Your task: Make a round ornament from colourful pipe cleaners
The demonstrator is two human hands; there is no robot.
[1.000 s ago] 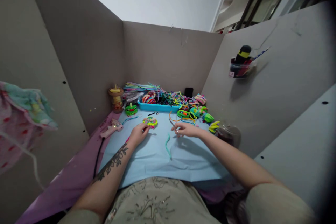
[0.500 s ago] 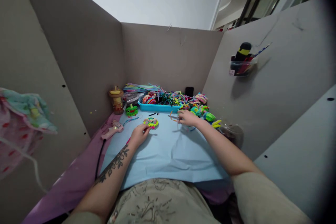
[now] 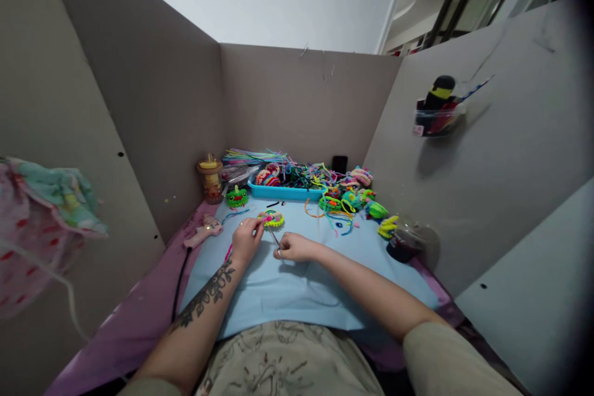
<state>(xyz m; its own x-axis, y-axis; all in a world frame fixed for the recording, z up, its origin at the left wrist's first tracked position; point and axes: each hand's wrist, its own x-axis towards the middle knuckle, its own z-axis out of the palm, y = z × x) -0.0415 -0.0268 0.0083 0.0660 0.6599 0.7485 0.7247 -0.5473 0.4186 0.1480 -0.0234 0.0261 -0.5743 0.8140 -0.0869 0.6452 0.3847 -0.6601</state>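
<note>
My left hand (image 3: 247,240) pinches a pink fuzzy pipe cleaner (image 3: 268,219) between thumb and fingertips. More pink (image 3: 228,252) shows beside the left wrist, perhaps the same strand. In my right hand (image 3: 297,247) is a pair of scissors (image 3: 275,239), with the blades pointing up and left to the pink end. Whether the blades touch it is too small to tell. Just behind lies a round, yellow-edged pipe cleaner piece (image 3: 278,221) on the light blue sheet (image 3: 278,297), partly covered by the left fingertips.
A blue tray (image 3: 285,193) of tangled pipe cleaners stands at the back. A green frog-like piece (image 3: 237,198) and a pink glue gun (image 3: 204,232) are on the left. Colourful pieces (image 3: 355,199), loose strands (image 3: 341,223) and a dark-based clear container (image 3: 404,244) lie right. Grey panels enclose the table.
My right hand has brought the scissors from beside the tray toward me and left, to the left hand. My left hand now lifts the pink pipe cleaner before the yellow-edged piece.
</note>
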